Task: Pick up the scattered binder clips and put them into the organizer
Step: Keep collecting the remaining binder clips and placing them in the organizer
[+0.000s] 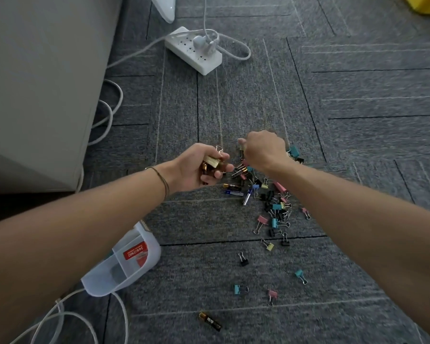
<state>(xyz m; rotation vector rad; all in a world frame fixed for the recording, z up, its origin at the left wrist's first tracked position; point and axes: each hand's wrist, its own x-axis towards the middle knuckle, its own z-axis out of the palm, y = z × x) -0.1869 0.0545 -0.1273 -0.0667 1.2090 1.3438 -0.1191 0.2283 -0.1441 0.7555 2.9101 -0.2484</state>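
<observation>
My left hand (204,170) clutching gold clips (212,161) and batteries, my right hand (263,151) pinching 1 clip (240,145) above the carpet (209,108), clips (274,207) scattered below it, organizer (124,261) near-left on its side.

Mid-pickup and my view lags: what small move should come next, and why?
Probably carry the left hand back to the organizer and empty it. It already holds a handful, including a gold clip, while the right hand pinches another over the pile of clips. The organizer lies near the left forearm.
</observation>
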